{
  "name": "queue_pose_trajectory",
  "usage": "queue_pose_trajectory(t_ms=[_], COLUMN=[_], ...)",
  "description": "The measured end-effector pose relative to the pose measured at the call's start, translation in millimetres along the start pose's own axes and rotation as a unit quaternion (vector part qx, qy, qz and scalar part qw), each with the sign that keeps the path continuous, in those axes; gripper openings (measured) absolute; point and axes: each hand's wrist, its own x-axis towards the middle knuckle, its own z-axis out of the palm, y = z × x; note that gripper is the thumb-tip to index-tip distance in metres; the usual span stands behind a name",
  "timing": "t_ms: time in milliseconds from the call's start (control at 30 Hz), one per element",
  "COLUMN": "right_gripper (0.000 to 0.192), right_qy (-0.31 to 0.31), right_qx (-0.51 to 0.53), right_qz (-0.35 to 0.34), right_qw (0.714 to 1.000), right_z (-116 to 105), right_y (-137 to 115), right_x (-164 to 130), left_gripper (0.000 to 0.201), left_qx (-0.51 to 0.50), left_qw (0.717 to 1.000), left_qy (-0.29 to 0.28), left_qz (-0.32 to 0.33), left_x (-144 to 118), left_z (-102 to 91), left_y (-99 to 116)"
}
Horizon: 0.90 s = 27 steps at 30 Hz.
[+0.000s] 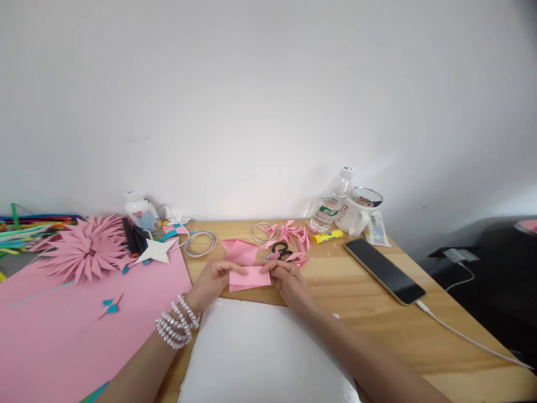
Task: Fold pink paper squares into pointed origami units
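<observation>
Between my two hands is a small folded piece of pink paper (250, 279), held up just past the far edge of a white board (268, 352). My left hand (213, 281), with pearl bracelets at the wrist, pinches its left end. The right end is gripped by the thumb and fingers of my right hand (289, 282). Right behind the held paper lies another creased pink sheet (240, 251). Black-handled scissors (280, 252) rest beyond my right fingers, partly covered by pink folded pieces (289, 232).
On the left, a large pink paper flower (90, 252) and a white paper star (156, 251) lie on a pink sheet (142, 324). At right are a yellow glue stick (327, 237), a water bottle (333, 201), a mug (356, 215) and a phone (384, 271) on a cable.
</observation>
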Motion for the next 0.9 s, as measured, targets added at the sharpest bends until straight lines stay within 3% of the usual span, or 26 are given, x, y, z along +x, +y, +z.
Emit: queue_pose_trajectory(t_ms=[233, 367, 467, 533, 633, 767, 900], right_gripper=[0.031, 0.027, 0.028, 0.03, 0.036, 0.032, 0.019], right_qy=[-0.025, 0.018, 0.041, 0.037, 0.007, -0.064, -0.039], right_qx=[-0.08, -0.076, -0.047, -0.032, -0.049, -0.118, -0.158], right_qz=[0.0, -0.004, 0.018, 0.026, 0.003, -0.052, -0.082], right_qw=[0.996, 0.997, 0.998, 0.998, 0.999, 0.99, 0.983], right_z=[4.6, 0.3, -2.7, -2.4, 0.8, 4.6, 3.3], right_y=[-3.9, 2.9, 6.8, 6.8, 2.5, -4.4, -3.8], right_x=[-4.0, -0.2, 3.5, 4.1, 1.4, -4.2, -4.4], left_gripper=[0.025, 0.03, 0.055, 0.051, 0.02, 0.023, 0.026], left_qx=[0.056, 0.004, -0.04, -0.016, 0.025, 0.068, 0.086], left_qw=[0.996, 0.996, 0.992, 0.996, 0.998, 0.997, 0.995], left_qy=[-0.063, -0.082, -0.116, -0.074, 0.006, 0.047, 0.053], left_qz=[0.033, 0.017, 0.028, 0.055, 0.051, -0.003, -0.015], left_x=[-1.7, -4.8, -5.6, -5.0, -3.7, -3.3, -3.7], left_z=[0.4, 3.1, 8.9, 13.7, 18.3, 16.5, 14.1], left_y=[4.1, 11.2, 11.6, 8.8, 4.7, 4.5, 3.1])
